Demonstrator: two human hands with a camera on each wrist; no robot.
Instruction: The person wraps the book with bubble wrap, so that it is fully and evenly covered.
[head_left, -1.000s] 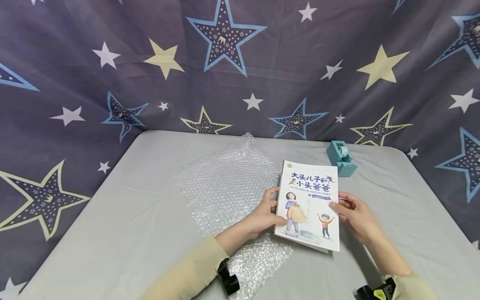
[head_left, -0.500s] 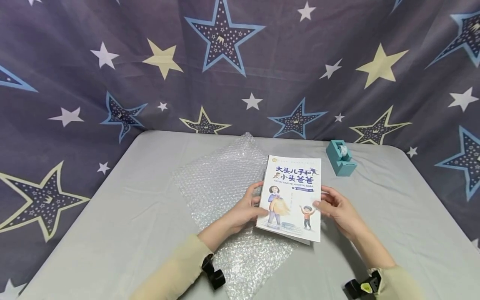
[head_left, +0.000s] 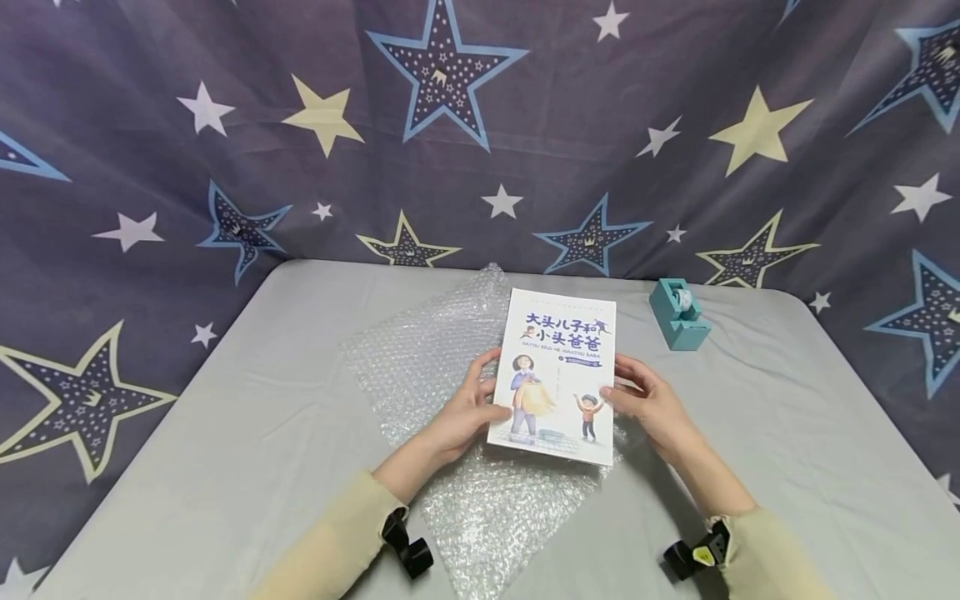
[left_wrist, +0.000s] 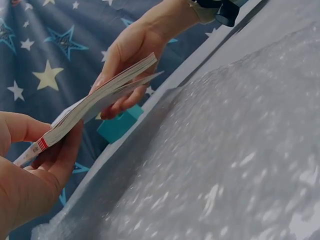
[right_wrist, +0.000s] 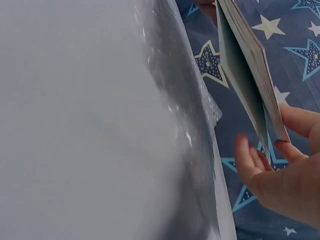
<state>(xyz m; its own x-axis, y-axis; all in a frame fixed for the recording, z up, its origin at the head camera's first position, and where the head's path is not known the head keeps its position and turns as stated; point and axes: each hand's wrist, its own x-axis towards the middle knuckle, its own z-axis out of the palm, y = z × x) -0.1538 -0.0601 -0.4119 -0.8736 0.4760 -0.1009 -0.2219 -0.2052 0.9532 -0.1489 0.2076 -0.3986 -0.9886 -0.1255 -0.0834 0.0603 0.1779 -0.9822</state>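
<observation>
A white paperback book (head_left: 558, 383) with blue Chinese lettering and two cartoon figures is held up over a sheet of bubble wrap (head_left: 420, 358). My left hand (head_left: 467, 410) grips its left edge, thumb on the front cover and fingers behind. On the opposite edge my right hand (head_left: 651, 408) pinches it, thumb on the cover. In the left wrist view the book (left_wrist: 95, 102) hangs above the bubble wrap (left_wrist: 225, 155), its back cover parted slightly from the pages. The right wrist view shows that gap too, with fingers (right_wrist: 245, 157) of the right hand at the back cover.
A teal tape dispenser (head_left: 681, 317) with a roll of tape stands at the back right of the grey-covered table (head_left: 247, 433). Behind the table hangs a dark curtain (head_left: 450, 167) printed with stars.
Both hands have carried the book left and slightly away from the body, from the right side of the bubble wrap to over it. The tape dispenser and wrap stay put.
</observation>
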